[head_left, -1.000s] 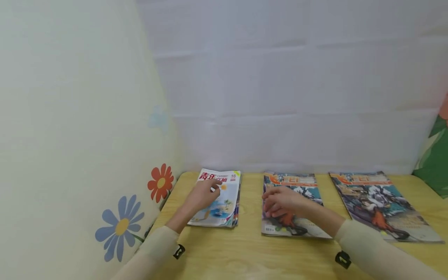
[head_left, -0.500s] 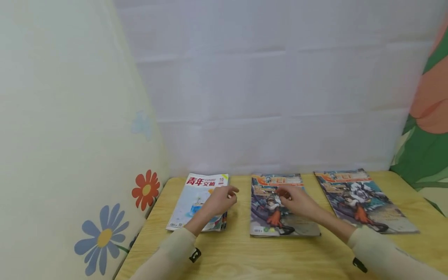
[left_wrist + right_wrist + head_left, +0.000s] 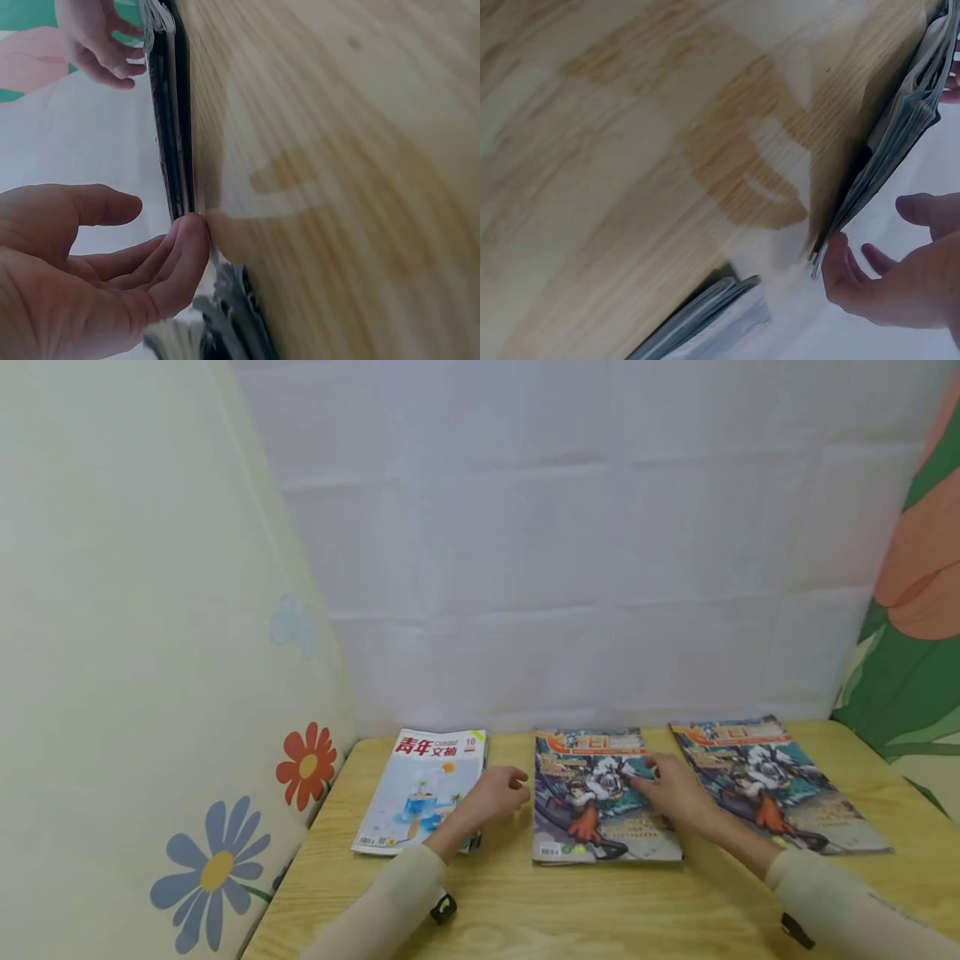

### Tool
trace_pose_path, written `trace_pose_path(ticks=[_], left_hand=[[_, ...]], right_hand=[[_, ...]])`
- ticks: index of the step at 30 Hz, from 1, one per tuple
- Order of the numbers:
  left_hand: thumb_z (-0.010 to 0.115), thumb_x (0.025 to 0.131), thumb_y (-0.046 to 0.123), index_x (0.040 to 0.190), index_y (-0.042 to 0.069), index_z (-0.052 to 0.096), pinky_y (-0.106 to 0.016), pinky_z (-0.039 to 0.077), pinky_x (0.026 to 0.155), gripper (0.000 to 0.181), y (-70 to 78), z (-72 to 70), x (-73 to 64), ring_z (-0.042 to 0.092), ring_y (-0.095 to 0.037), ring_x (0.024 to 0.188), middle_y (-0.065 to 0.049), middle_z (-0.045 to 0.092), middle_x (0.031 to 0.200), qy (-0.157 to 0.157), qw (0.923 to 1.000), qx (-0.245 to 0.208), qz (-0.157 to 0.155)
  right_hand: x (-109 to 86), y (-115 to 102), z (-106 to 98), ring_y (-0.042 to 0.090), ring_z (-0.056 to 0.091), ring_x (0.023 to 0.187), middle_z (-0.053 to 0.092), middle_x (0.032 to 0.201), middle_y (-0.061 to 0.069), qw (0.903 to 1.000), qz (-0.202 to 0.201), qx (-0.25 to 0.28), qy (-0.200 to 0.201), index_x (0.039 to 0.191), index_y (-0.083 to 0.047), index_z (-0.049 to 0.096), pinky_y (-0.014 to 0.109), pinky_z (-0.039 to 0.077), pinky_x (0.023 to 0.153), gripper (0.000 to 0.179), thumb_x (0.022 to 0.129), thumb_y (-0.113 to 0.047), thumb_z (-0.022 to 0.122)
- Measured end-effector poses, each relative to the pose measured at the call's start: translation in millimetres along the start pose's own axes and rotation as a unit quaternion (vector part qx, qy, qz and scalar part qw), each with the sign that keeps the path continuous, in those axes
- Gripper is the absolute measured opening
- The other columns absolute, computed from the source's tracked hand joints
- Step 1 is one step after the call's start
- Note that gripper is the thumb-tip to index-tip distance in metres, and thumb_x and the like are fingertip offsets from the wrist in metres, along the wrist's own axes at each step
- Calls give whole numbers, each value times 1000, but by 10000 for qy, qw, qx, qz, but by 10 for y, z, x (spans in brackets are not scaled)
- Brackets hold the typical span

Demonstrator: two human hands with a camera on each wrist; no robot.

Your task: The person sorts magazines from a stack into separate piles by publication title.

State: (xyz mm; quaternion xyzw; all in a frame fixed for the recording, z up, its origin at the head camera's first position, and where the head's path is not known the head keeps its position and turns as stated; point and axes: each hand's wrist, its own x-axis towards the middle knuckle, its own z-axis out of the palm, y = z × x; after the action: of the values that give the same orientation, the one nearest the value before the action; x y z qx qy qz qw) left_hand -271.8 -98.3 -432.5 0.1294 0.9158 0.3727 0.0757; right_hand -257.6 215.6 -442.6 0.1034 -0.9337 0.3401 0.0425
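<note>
In the head view, a pile of magazines (image 3: 573, 789) with a dark, colourful cover lies flat between my hands. My left hand (image 3: 491, 795) is beside its left edge, fingers relaxed and thumb apart. The left wrist view has those fingertips (image 3: 193, 232) low by the table, right at the end of the pile's side. On the opposite side, my right hand (image 3: 678, 792) is at the right edge, its thumb over the cover. From the right wrist, its fingertips (image 3: 835, 244) show at the pile's edge, with the thumb spread away from it.
A pile of white-covered magazines (image 3: 416, 777) lies to the left on the wooden table (image 3: 495, 910). To the right lies another magazine (image 3: 772, 785) with the same dark cover. A white sheet (image 3: 480, 568) hangs behind, and a flowered wall (image 3: 135, 652) borders the left.
Both hands have moved right: the left from over the white-covered pile to the gap beside it, the right from across the middle pile to its right edge. The view has shifted slightly too.
</note>
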Motion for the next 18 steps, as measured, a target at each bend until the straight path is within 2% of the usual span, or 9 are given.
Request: trace_pose_path(ticks=[3, 5, 8, 11, 14, 18], left_hand=[[65, 95, 10, 132, -8, 60, -37, 59, 71, 41, 43, 49, 25, 69, -22, 82, -18, 68, 111, -40, 9989, -462, -89], [66, 94, 7, 132, -11, 59, -34, 59, 67, 42, 69, 84, 46, 69, -21, 78, -18, 68, 109, -29, 9972, -723, -190], [67, 91, 4, 130, -12, 58, -31, 59, 64, 44, 90, 141, 83, 69, -21, 76, -17, 68, 105, 107, 9951, -912, -377], [68, 89, 2, 129, -14, 58, -32, 60, 64, 45, 95, 193, 122, 70, -23, 76, -18, 68, 103, 228, 9906, -1206, -604], [67, 87, 0, 128, -14, 58, -34, 61, 65, 44, 86, 237, 145, 71, -26, 76, -19, 68, 101, 241, 9825, -1660, -807], [66, 86, -1, 130, -12, 56, -37, 61, 66, 46, 69, 266, 164, 70, -26, 75, -17, 67, 99, 116, 9697, -2227, -997]], right_hand=[[-29, 48, -59, 35, 63, 85, 63, 104, 26, 9982, 505, 166, -263, 127, 17, 53, 45, 54, 66, 51, 99, -24, 66], [-42, 65, -98, 37, 64, 91, 63, 108, 29, 9967, 692, 243, -354, 124, 18, 54, 47, 55, 70, 51, 99, -25, 66], [-43, 71, -141, 41, 64, 98, 58, 118, 34, 9910, 989, 734, -529, 126, 19, 53, 49, 56, 77, 50, 99, -21, 66], [-13, 73, -165, 41, 64, 99, 55, 123, 37, 9779, 1391, 1395, -692, 131, 21, 48, 48, 57, 77, 52, 98, -15, 66], [23, 103, -171, 42, 64, 103, 55, 123, 36, 9628, 1731, 1925, -774, 134, 22, 45, 45, 59, 77, 54, 97, -11, 68], [43, 186, -186, 34, 63, 91, 59, 104, 27, 9436, 2036, 2493, -771, 130, 22, 48, 41, 60, 73, 51, 94, -7, 69]])
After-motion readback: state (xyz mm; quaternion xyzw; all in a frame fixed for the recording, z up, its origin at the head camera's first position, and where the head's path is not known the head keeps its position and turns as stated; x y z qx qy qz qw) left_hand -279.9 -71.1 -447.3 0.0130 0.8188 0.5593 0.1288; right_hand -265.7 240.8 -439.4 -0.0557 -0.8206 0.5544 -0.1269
